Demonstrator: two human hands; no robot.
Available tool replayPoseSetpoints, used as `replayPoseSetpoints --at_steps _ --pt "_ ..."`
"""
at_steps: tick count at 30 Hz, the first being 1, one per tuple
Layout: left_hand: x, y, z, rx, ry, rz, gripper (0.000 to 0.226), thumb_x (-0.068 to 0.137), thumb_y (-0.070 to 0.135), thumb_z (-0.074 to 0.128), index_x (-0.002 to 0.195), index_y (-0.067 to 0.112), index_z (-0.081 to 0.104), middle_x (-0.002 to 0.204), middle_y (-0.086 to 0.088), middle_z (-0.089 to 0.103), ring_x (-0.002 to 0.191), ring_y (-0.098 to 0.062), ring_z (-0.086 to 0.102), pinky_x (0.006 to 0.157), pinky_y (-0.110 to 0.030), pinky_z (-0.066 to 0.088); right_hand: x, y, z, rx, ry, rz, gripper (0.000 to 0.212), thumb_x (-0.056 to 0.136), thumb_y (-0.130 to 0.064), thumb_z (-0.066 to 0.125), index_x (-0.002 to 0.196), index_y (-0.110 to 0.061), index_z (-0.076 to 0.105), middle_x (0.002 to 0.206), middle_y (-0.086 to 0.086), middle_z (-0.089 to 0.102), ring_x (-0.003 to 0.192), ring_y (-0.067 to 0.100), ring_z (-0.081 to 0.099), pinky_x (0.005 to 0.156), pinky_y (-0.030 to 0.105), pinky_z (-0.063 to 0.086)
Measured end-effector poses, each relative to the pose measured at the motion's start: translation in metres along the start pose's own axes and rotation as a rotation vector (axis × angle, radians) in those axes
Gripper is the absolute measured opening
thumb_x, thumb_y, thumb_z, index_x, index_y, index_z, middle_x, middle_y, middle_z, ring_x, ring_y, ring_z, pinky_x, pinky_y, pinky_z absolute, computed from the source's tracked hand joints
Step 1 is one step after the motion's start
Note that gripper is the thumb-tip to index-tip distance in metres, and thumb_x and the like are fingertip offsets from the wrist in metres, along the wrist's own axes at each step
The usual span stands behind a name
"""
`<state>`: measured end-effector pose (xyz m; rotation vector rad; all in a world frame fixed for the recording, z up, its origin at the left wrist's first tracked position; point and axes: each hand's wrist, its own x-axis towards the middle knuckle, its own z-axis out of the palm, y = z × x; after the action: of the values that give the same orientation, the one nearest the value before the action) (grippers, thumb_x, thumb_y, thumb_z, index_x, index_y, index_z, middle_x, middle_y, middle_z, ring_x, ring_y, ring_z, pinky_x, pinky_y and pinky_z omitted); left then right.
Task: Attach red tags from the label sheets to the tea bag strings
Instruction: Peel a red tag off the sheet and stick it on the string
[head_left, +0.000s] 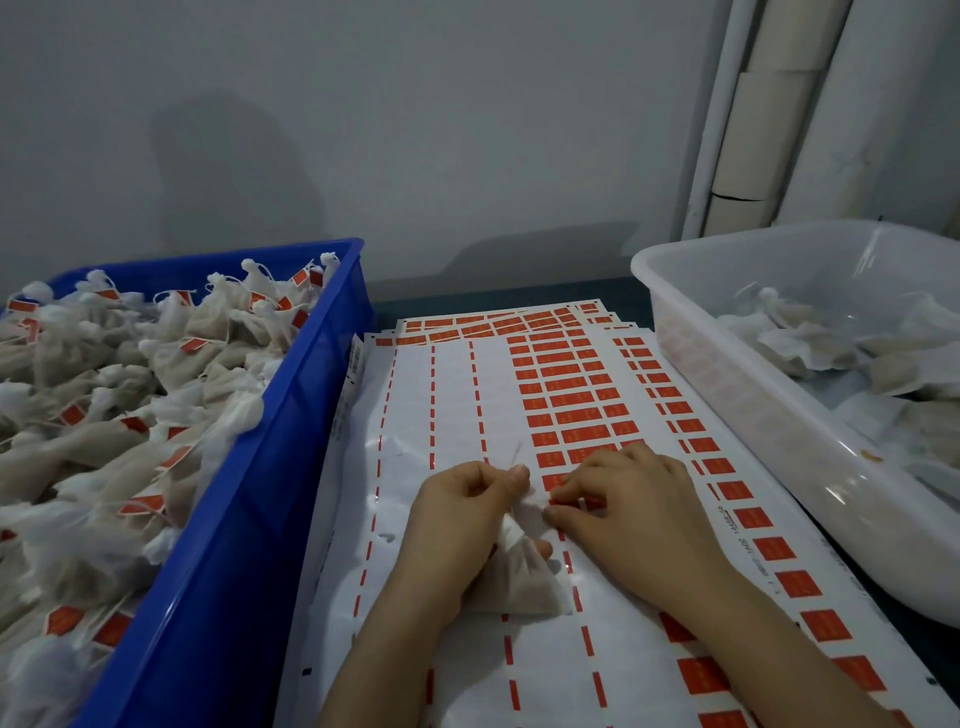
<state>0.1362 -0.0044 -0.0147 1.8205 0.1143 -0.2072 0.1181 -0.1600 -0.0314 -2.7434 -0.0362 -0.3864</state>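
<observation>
A white label sheet (452, 395) with columns of red tags (569, 400) lies in the middle of the table, on top of more sheets. My left hand (457, 512) grips a white tea bag (519, 582) that rests on the sheet, and pinches its string near the thumb. My right hand (618, 499) lies just to the right, its fingertips pinching a red tag (558, 500) at the string. The string's loose end sticks up above my left thumb.
A blue crate (291, 415) on the left is heaped with tagged tea bags (119, 395). A translucent white tub (737, 405) on the right holds a few untagged bags (810, 338). A grey wall stands behind, with white pipes at the back right.
</observation>
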Motion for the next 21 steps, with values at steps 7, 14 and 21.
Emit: replayPoseSetpoints --at_steps 7,14,21 --pt "-0.0031 -0.0052 -0.0052 0.176 0.022 0.007 0.026 0.084 0.047 0.062 0.074 0.023 0.066 0.069 0.011 0.065 0.069 -0.011 0.061 0.053 -0.012 0.04 -0.0009 0.0084 0.0026 0.027 -0.008 -0.015 0.036 0.078 -0.064 0.053 0.107 -0.044 0.062 0.113 -0.027 0.056 0.099 -0.004 0.037 0.099 0.026 0.026" --pt "-0.0049 -0.0058 -0.0054 0.175 0.021 0.009 0.027 0.083 0.047 0.063 0.073 0.022 0.066 0.073 0.008 0.066 0.07 -0.013 0.061 0.055 -0.015 0.041 -0.0033 0.0067 0.0031 0.004 0.032 -0.018 0.036 0.077 -0.062 0.052 0.104 -0.042 0.066 0.109 -0.025 0.061 0.098 -0.002 0.042 0.098 0.026 0.026" --pt "-0.0057 -0.005 -0.0048 0.134 0.017 -0.011 0.025 0.083 0.046 0.064 0.074 0.022 0.067 0.075 0.007 0.067 0.072 -0.016 0.064 0.062 -0.022 0.052 -0.0018 0.0023 0.0026 -0.013 0.038 0.001 0.03 0.081 -0.059 0.051 0.1 -0.04 0.065 0.109 -0.023 0.061 0.1 0.001 0.046 0.1 0.026 0.027"
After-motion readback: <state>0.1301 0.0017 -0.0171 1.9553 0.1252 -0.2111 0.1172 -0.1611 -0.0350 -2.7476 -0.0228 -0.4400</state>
